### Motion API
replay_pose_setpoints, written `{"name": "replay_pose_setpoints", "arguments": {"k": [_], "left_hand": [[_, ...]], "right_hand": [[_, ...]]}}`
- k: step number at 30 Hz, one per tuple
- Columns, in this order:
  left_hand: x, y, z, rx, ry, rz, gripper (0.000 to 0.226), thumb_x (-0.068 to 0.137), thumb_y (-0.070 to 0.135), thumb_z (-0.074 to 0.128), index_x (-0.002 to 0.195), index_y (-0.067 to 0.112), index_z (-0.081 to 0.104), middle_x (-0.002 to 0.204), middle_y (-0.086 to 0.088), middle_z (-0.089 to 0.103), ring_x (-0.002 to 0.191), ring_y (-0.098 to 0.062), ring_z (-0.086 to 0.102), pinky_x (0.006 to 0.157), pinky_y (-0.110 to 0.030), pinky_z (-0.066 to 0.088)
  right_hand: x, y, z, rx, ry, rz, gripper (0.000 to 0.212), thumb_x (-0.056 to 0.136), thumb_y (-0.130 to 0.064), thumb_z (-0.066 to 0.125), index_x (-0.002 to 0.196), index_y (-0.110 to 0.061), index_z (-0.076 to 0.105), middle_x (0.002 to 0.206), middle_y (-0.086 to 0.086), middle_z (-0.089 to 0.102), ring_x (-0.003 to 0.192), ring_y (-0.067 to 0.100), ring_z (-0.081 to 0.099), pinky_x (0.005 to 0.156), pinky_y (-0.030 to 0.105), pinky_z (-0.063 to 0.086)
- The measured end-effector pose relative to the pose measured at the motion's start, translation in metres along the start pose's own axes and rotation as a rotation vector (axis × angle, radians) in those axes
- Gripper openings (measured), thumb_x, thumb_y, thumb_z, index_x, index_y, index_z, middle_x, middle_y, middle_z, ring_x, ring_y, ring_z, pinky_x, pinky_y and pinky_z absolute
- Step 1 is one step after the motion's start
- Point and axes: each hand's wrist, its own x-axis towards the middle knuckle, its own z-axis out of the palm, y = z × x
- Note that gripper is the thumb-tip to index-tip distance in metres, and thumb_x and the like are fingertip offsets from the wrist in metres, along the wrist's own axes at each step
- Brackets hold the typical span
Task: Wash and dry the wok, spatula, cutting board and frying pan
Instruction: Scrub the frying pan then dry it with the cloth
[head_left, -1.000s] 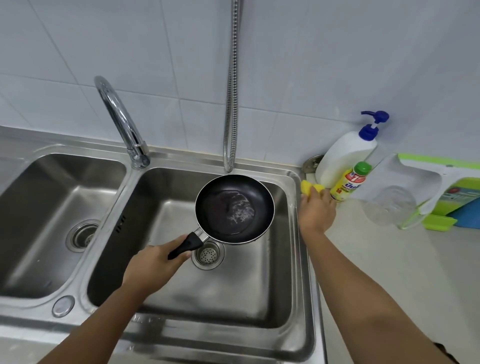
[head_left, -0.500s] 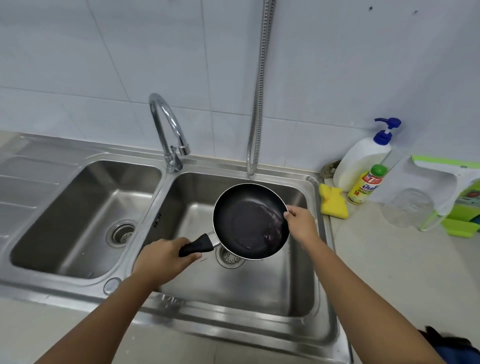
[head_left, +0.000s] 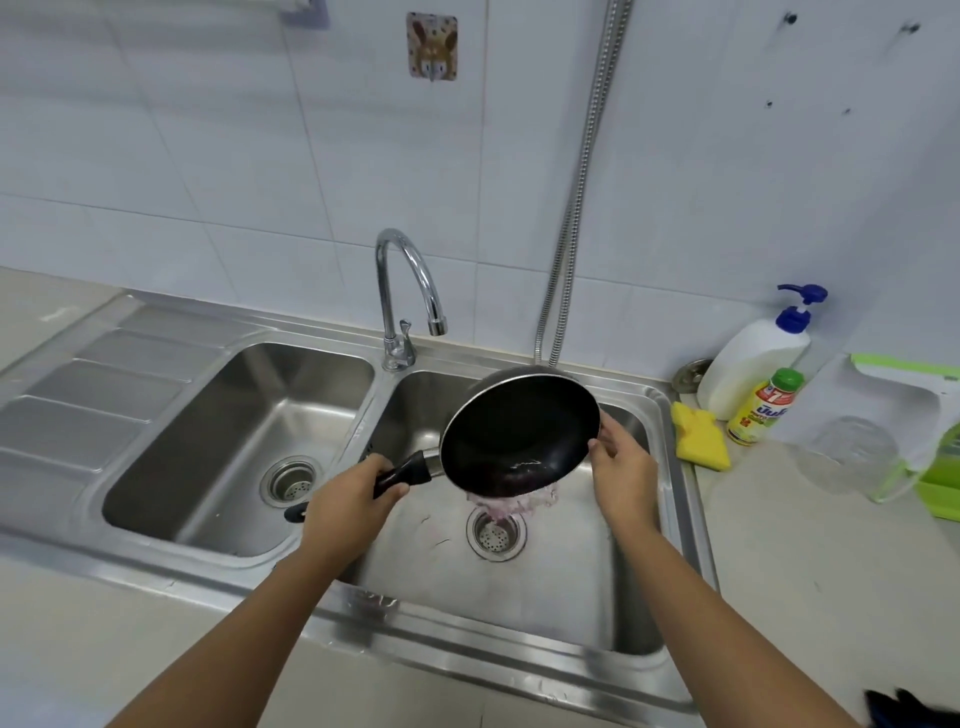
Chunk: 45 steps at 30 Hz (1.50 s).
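Observation:
A small black frying pan (head_left: 511, 431) is held tilted over the right sink basin (head_left: 524, 587), its near rim lowest. Dirty pinkish water pours from that rim toward the drain (head_left: 495, 532). My left hand (head_left: 345, 512) grips the pan's black handle. My right hand (head_left: 621, 475) holds the pan's right rim, thumb on the inner edge. The wok, spatula and cutting board are not in view.
A chrome tap (head_left: 408, 291) stands between the two basins, with the left basin (head_left: 234, 441) and a ribbed drainboard beyond it. A metal hose (head_left: 571, 218) hangs behind. On the right counter lie a yellow sponge (head_left: 700, 437), a white pump bottle (head_left: 753, 358), a small yellow bottle (head_left: 762, 408) and a green rack (head_left: 935, 473).
My right hand left the sponge and took the pan's right rim. The pan went from level to tilted toward me, and water now spills from it into the basin.

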Motion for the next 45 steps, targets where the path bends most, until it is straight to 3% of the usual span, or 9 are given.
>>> {"name": "replay_pose_setpoints", "arguments": {"k": [6, 11, 16, 22, 27, 34, 37, 41, 45], "left_hand": [[0.008, -0.013, -0.01, 0.002, 0.177, 0.067, 0.018, 0.087, 0.035, 0.068, 0.095, 0.021, 0.062, 0.071, 0.008, 0.059, 0.063, -0.018, 0.053, 0.054, -0.03, 0.032], [0.011, -0.026, -0.009, 0.005, 0.25, 0.047, 0.017, 0.085, 0.033, 0.071, 0.092, 0.019, 0.064, 0.07, 0.007, 0.06, 0.061, -0.016, 0.051, 0.057, -0.03, 0.032], [0.016, -0.041, -0.008, 0.022, 0.297, 0.06, 0.019, 0.081, 0.026, 0.077, 0.089, 0.015, 0.065, 0.069, 0.003, 0.063, 0.06, -0.023, 0.056, 0.057, -0.03, 0.032], [0.027, -0.06, -0.011, 0.041, 0.08, -0.002, 0.018, 0.088, 0.041, 0.064, 0.095, 0.024, 0.061, 0.069, 0.011, 0.055, 0.064, -0.013, 0.053, 0.055, -0.029, 0.03], [0.042, -0.079, -0.011, 0.095, -0.096, -0.021, 0.022, 0.09, 0.049, 0.056, 0.098, 0.029, 0.061, 0.072, 0.012, 0.057, 0.07, -0.008, 0.054, 0.056, -0.026, 0.033], [0.072, -0.104, -0.009, 0.129, -0.191, -0.042, 0.028, 0.091, 0.055, 0.05, 0.104, 0.032, 0.059, 0.078, 0.012, 0.059, 0.076, -0.01, 0.053, 0.064, -0.029, 0.039], [0.084, -0.12, -0.008, 0.133, -0.216, -0.048, 0.031, 0.091, 0.057, 0.047, 0.103, 0.032, 0.06, 0.08, 0.011, 0.062, 0.078, -0.012, 0.056, 0.069, -0.03, 0.045], [0.095, -0.14, -0.006, 0.104, -0.23, -0.047, 0.033, 0.09, 0.06, 0.045, 0.1, 0.033, 0.061, 0.079, 0.01, 0.064, 0.078, -0.013, 0.058, 0.071, -0.034, 0.049], [0.101, -0.148, -0.008, 0.13, -0.263, -0.011, 0.032, 0.09, 0.06, 0.046, 0.1, 0.034, 0.06, 0.082, 0.009, 0.065, 0.081, -0.014, 0.06, 0.065, -0.031, 0.044]], "right_hand": [[-0.009, -0.02, 0.016, 0.016, -0.07, -0.006, 0.069, 0.092, -0.011, 0.061, 0.142, -0.052, 0.037, 0.1, -0.023, 0.065, 0.083, -0.014, 0.059, 0.074, 0.008, 0.044], [-0.01, -0.024, 0.038, 0.074, -0.144, -0.01, 0.073, 0.091, -0.013, 0.063, 0.142, -0.056, 0.033, 0.126, -0.021, 0.062, 0.118, 0.001, 0.055, 0.098, 0.028, 0.047], [-0.012, -0.027, 0.054, 0.004, -0.138, 0.009, 0.073, 0.091, -0.018, 0.062, 0.141, -0.059, 0.03, 0.129, -0.016, 0.062, 0.119, 0.007, 0.057, 0.095, 0.037, 0.053], [-0.012, -0.029, 0.067, -0.079, -0.176, 0.055, 0.072, 0.086, -0.008, 0.059, 0.142, -0.048, 0.038, 0.111, -0.023, 0.062, 0.1, 0.005, 0.055, 0.078, 0.025, 0.044], [0.011, -0.03, 0.088, -0.203, -0.33, 0.187, 0.039, 0.086, -0.018, 0.054, 0.116, -0.043, 0.06, 0.09, -0.02, 0.064, 0.088, 0.012, 0.061, 0.064, 0.019, 0.042], [0.03, -0.027, 0.138, -0.232, -0.379, 0.302, 0.044, 0.081, -0.034, 0.057, 0.125, -0.034, 0.055, 0.101, -0.009, 0.069, 0.09, 0.015, 0.064, 0.08, 0.035, 0.053], [0.036, -0.034, 0.162, -0.366, -0.401, 0.295, 0.054, 0.089, -0.037, 0.057, 0.14, -0.031, 0.042, 0.128, -0.003, 0.06, 0.114, 0.025, 0.056, 0.097, 0.041, 0.046], [0.039, -0.058, 0.203, -0.715, -0.332, -0.001, 0.068, 0.096, -0.045, 0.049, 0.154, -0.025, 0.022, 0.163, -0.004, 0.015, 0.144, 0.032, 0.019, 0.116, 0.048, 0.018], [0.061, -0.101, 0.251, -0.607, -0.353, -0.185, 0.075, 0.097, -0.04, 0.05, 0.156, -0.019, 0.01, 0.164, -0.003, 0.006, 0.146, 0.029, 0.013, 0.118, 0.046, 0.014]]}}
